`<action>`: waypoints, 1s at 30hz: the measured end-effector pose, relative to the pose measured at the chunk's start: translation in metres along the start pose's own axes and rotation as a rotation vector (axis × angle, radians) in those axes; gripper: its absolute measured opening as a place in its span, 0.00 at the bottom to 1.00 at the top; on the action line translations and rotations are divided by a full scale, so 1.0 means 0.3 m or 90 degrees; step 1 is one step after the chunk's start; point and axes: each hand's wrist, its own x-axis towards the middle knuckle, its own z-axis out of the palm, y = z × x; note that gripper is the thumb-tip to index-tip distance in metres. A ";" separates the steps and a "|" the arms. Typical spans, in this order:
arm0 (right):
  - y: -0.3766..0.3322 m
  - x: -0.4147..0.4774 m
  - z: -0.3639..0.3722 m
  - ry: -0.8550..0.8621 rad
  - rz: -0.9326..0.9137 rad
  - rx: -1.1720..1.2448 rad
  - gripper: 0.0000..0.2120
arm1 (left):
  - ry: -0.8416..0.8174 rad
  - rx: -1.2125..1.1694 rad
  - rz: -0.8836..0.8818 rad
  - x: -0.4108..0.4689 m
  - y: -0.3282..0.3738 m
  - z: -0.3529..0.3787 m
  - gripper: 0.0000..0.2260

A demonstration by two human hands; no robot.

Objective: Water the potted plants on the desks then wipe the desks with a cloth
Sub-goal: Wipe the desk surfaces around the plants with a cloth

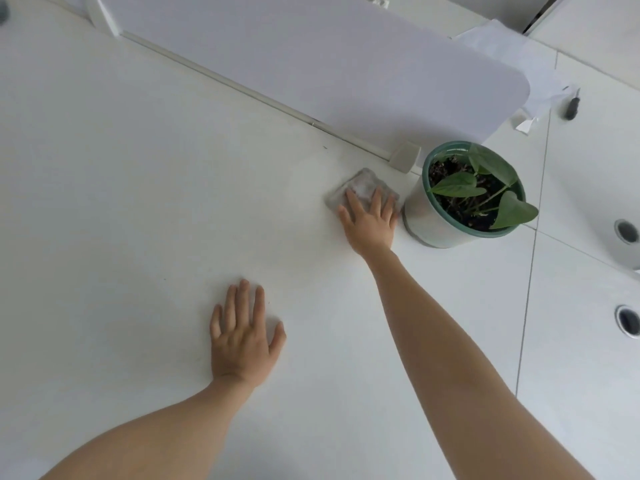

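Note:
A grey folded cloth (363, 186) lies on the white desk (138, 202) just left of a potted plant (481, 188). The plant has green leaves, dark soil and a white pot with a green rim. My right hand (370, 223) presses flat on the cloth with straight, spread fingers, its little finger close to the pot. My left hand (242, 334) rests flat on the bare desk nearer to me, fingers spread, holding nothing.
A white divider panel (311, 64) stands along the desk's back edge, held by a beige clamp (405, 155). Neighbouring desks on the right carry two round cable holes (627, 231) and white papers (512, 46). A small dark object (571, 107) lies behind the plant.

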 end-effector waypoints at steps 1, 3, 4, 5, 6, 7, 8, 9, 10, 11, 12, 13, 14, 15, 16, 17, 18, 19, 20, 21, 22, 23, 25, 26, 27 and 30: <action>-0.010 0.014 0.002 0.007 0.021 0.013 0.25 | 0.003 0.000 0.000 -0.001 -0.001 0.000 0.26; -0.031 -0.001 0.016 0.009 0.041 0.034 0.25 | 0.003 0.000 0.002 -0.001 -0.001 0.000 0.26; -0.037 -0.025 0.026 0.008 0.038 0.034 0.25 | 0.002 0.002 0.003 0.000 -0.002 0.001 0.26; -0.036 -0.056 0.043 0.012 0.021 0.021 0.25 | 0.001 0.004 0.004 0.001 -0.003 0.001 0.26; -0.023 -0.100 0.066 0.021 -0.009 -0.009 0.25 | -0.001 0.005 0.006 0.001 -0.002 0.002 0.26; -0.002 -0.156 0.083 0.033 -0.046 -0.038 0.27 | -0.005 0.004 0.007 -0.001 -0.002 0.002 0.26; 0.030 -0.219 0.100 0.050 -0.077 -0.056 0.29 | -0.008 0.002 0.007 -0.002 -0.002 0.001 0.27; 0.080 -0.279 0.120 0.059 -0.093 -0.060 0.32 | -0.009 -0.001 0.004 -0.002 -0.002 -0.001 0.27; 0.142 -0.333 0.129 0.054 -0.083 -0.055 0.34 | -0.009 -0.005 0.000 -0.001 0.000 -0.003 0.26; 0.211 -0.377 0.126 0.043 -0.050 -0.059 0.35 | -0.011 -0.010 -0.005 0.000 0.002 -0.005 0.26; 0.287 -0.407 0.112 0.056 0.005 -0.064 0.35 | -0.014 -0.014 -0.010 0.002 0.005 -0.007 0.26; 0.364 -0.421 0.086 0.080 0.080 -0.058 0.33 | -0.018 -0.017 -0.014 0.004 0.007 -0.009 0.26; 0.440 -0.428 0.058 0.092 0.168 -0.042 0.30 | -0.023 -0.019 -0.015 0.006 0.008 -0.011 0.26; 0.504 -0.429 0.030 0.091 0.257 -0.006 0.28 | -0.028 -0.020 -0.013 0.007 0.008 -0.013 0.26; 0.550 -0.423 0.003 0.091 0.334 0.045 0.27 | -0.032 -0.020 -0.010 0.008 0.007 -0.014 0.26; 0.575 -0.416 -0.019 0.092 0.387 0.084 0.27 | -0.034 -0.020 -0.009 0.008 0.005 -0.015 0.26; 0.578 -0.410 -0.026 0.090 0.420 0.107 0.26 | -0.037 -0.019 -0.008 0.007 0.004 -0.015 0.26; 0.559 -0.407 -0.024 0.093 0.439 0.128 0.26 | -0.041 -0.019 -0.007 0.006 0.004 -0.016 0.26; 0.522 -0.406 -0.020 0.100 0.456 0.148 0.25 | -0.045 -0.019 -0.007 0.006 0.005 -0.018 0.26; 0.474 -0.406 -0.007 0.106 0.468 0.166 0.25 | -0.048 -0.019 -0.009 0.006 0.005 -0.020 0.26; 0.418 -0.408 0.011 0.109 0.463 0.174 0.25 | -0.053 -0.019 -0.011 0.006 0.005 -0.021 0.27; 0.356 -0.413 0.034 0.112 0.437 0.165 0.25 | -0.059 -0.020 -0.011 0.006 0.006 -0.023 0.27; 0.231 -0.427 0.088 0.132 0.334 0.114 0.24 | -0.067 -0.021 -0.010 0.008 0.008 -0.028 0.27; 0.167 -0.431 0.108 0.135 0.276 0.097 0.23 | -0.071 -0.022 -0.010 0.009 0.009 -0.031 0.27; 0.110 -0.433 0.127 0.129 0.221 0.082 0.22 | -0.075 -0.023 -0.010 0.010 0.009 -0.034 0.27; -0.018 -0.440 0.168 0.094 0.083 0.056 0.21 | -0.090 -0.022 -0.002 0.008 0.009 -0.039 0.27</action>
